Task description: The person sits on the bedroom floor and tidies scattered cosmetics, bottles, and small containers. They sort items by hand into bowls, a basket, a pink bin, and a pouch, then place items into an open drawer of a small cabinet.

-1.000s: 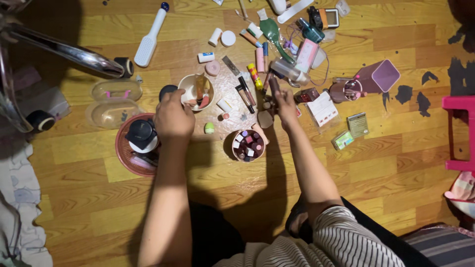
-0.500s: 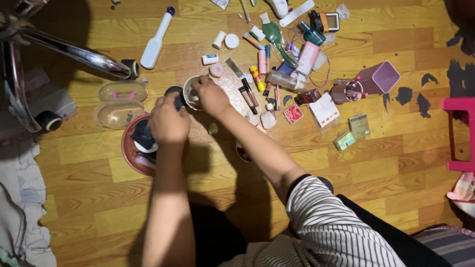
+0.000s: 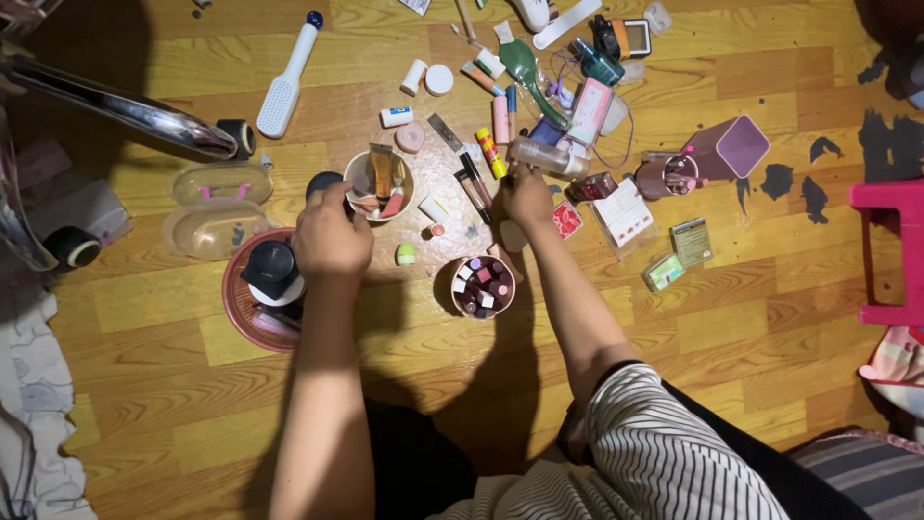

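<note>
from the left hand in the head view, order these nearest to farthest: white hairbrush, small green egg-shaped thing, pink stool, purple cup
1. small green egg-shaped thing, just right of the left hand
2. white hairbrush, up near the top
3. purple cup, far right of the clutter
4. pink stool, at the right edge

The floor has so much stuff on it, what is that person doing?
A person sits over a wooden floor strewn with cosmetics. Their left hand rests at a small round cup holding tubes. Their right hand reaches into the pile of tubes and bottles. Between the arms stands another cup, full of small lipsticks. A pink tray lies to the left.
</note>
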A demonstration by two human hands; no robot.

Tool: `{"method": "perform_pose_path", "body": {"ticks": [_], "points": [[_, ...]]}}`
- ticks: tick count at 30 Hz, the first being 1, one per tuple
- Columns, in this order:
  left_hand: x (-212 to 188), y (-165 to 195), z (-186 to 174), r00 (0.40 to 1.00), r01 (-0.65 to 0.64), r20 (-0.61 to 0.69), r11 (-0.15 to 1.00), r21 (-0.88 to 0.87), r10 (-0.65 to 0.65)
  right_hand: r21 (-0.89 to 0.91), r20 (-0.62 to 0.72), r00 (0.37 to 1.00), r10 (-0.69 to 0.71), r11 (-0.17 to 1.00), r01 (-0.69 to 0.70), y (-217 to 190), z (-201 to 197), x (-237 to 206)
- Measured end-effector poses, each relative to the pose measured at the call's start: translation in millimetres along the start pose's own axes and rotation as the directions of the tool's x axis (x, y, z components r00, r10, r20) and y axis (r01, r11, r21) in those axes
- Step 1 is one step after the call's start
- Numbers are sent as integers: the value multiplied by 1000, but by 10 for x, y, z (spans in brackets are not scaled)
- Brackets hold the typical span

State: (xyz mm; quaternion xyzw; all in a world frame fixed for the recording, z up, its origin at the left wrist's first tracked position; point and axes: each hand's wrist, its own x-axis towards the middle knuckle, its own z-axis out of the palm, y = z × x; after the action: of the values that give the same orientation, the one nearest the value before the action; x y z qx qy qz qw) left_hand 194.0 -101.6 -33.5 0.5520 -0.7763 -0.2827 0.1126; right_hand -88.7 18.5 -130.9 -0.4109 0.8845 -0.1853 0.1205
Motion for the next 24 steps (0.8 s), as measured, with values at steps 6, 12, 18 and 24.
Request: {"method": "perform_pose_path", "body": {"ticks": [6,12,18,24], "points": [[-6,75,42,1000,3,7,1000,31,-3,-58,3,1000,4,998,-4,101,133,161],[25,31,0,1000,17,-8,999,29,-17,302,-161,952,260,932,-203,95,88,75],[29,-55,-62,1000,6,-17,999,-34,-6,377,-366,919,147,926,2,-79,-10,-94],[-14,-158,-124,999,31,-32,999,-14,-31,98,-143,988,-64,992,78,-339,117,9]]}}
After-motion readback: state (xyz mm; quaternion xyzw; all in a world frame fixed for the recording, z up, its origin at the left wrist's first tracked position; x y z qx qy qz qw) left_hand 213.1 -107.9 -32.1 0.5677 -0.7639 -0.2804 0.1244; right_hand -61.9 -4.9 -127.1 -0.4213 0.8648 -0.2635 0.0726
